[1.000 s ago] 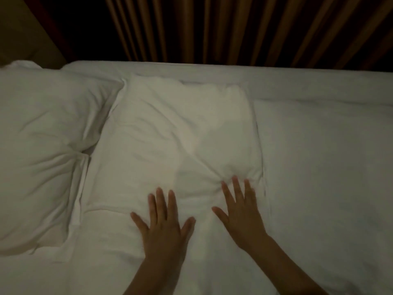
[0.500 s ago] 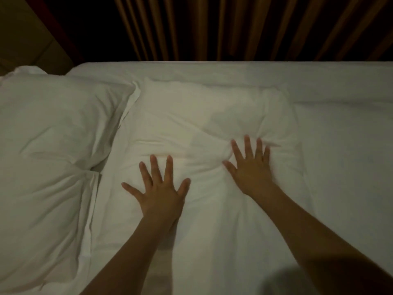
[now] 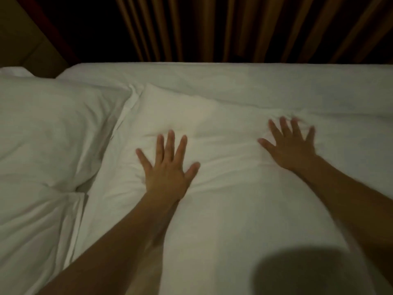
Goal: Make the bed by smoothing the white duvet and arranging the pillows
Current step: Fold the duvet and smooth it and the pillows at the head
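A white pillow (image 3: pixel 212 128) lies flat in the middle of the bed. My left hand (image 3: pixel 168 169) presses on its left half with fingers spread and straight. My right hand (image 3: pixel 289 145) presses near the pillow's right edge, fingers spread and blurred by motion. A second, plumper white pillow (image 3: pixel 49 133) lies to the left, its edge touching the middle one. The white duvet (image 3: pixel 350 167) covers the bed to the right of the pillow and looks smooth there.
The bed's far edge (image 3: pixel 234 67) runs across the view, with brown pleated curtains (image 3: pixel 255 28) hanging behind it. A dark rounded shadow (image 3: pixel 308 271) falls on the bedding at the lower right. The room is dim.
Both hands have slid away from me over the middle pillow and spread wider apart, the right hand going far to the right. The pillow looks flatter.
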A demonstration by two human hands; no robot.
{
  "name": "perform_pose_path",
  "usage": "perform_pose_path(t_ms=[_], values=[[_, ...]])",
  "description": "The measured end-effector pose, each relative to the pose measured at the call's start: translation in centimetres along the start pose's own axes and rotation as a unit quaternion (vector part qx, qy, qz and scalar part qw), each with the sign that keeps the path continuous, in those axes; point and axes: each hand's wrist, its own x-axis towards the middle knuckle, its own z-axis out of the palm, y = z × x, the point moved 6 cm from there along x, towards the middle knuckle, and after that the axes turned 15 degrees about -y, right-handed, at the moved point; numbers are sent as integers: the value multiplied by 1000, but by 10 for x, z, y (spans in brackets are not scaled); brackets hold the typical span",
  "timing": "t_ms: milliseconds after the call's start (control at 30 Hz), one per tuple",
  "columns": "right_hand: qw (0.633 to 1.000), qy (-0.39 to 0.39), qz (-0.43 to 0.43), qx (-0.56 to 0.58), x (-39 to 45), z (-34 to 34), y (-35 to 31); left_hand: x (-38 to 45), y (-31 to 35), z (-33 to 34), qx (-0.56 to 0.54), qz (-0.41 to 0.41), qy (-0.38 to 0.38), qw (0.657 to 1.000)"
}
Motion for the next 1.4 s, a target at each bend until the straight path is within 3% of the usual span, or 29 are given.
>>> perform_pose_path(t_ms=[67, 100, 167, 200, 267, 333, 367, 433, 500, 567, 633, 700, 733, 800, 900, 1000, 1067, 1100, 1233, 1300, 1400], values=[[999, 53, 1, -3, -3, -29, -11, 11, 5, -12, -21, -22, 3, 1000], [993, 118, -16, 7, -8, -52, -30, 18, 13, -23, -26, -27, 26, 999], [968, 224, -117, 14, -25, -95, -77, 37, 33, -44, -21, -9, 56, 998], [958, 229, -170, -18, -23, -99, -92, 46, 40, -47, -17, 3, 48, 999], [973, 149, -163, -74, -3, -71, -78, 63, 37, -43, -14, 17, 0, 1000], [999, -39, 25, 19, 35, -22, 14, 73, 19, -30, -4, 6, -41, 999], [982, -97, 127, 105, 37, -7, 57, 77, 9, -27, 6, -10, -49, 999], [973, -81, 170, 130, 22, -5, 89, 76, 2, -26, 14, -32, -57, 998], [984, 46, 88, 148, 1, -30, 70, 65, 18, -28, -21, -41, -34, 998], [969, 112, -14, 219, -38, -52, 27, 36, 54, -25, -60, -11, -11, 998], [960, 118, -121, 223, -84, -40, -22, -3, 90, -17, -85, 35, -10, 996], [966, 97, -215, 107, -132, 10, -60, -38, 102, 0, -69, 52, -29, 996], [971, 70, -221, 59, -141, 37, -59, -50, 101, 10, -34, 58, -36, 997], [984, 28, -176, 19, -134, 72, -31, -64, 97, 25, 27, 69, -52, 996], [994, -28, -73, 78, -144, 66, -10, -81, 96, 20, 8, 52, -47, 998], [975, 53, -121, 181, -227, 51, -29, -130, 104, 15, -40, 45, -27, 998], [972, 47, -182, 142, -278, 83, -30, -169, 106, 34, -67, 58, -45, 995], [977, 6, -179, 118, -289, 107, -19, -184, 108, 44, -57, 66, -52, 995], [989, -75, -9, 126, -304, 148, 46, -209, 125, 59, -40, 62, -83, 994], [993, -34, -19, 113, -325, 139, 47, -229, 143, 53, -49, 80, -118, 989], [988, -39, -28, 144, -368, 131, 51, -278, 170, 47, -38, 125, -150, 980]])
